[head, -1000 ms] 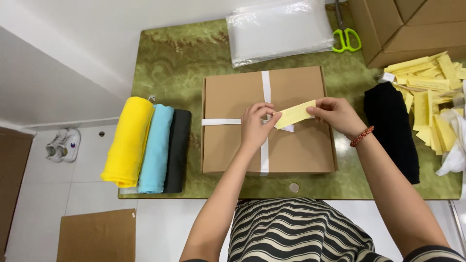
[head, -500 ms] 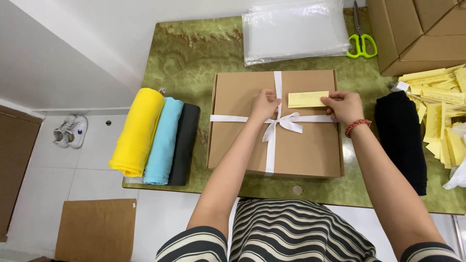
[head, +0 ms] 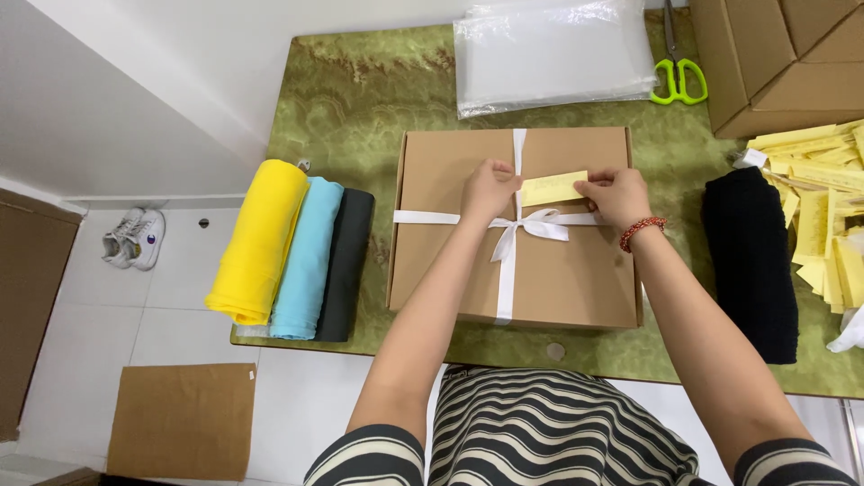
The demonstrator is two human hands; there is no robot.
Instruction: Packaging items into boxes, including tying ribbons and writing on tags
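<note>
Down onto the ribbon now, yellow card (head: 554,188) lowered from a second ago, lying flat just above the white bow (head: 531,225) at the centre of the brown box (head: 513,270). Left hand (head: 486,191) pinching the card's near edge beside the ribbon, fingers closed on it; right hand (head: 616,196) gripping the far end likewise. Looks like placement nearly settled. Rolled yellow, blue and black cloths (head: 297,252) untouched on the green counter (head: 360,99).

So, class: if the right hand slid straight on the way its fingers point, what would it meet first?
The right hand points left along the yellow card, so it would likely meet the left hand first, just past the upright white ribbon.
</note>
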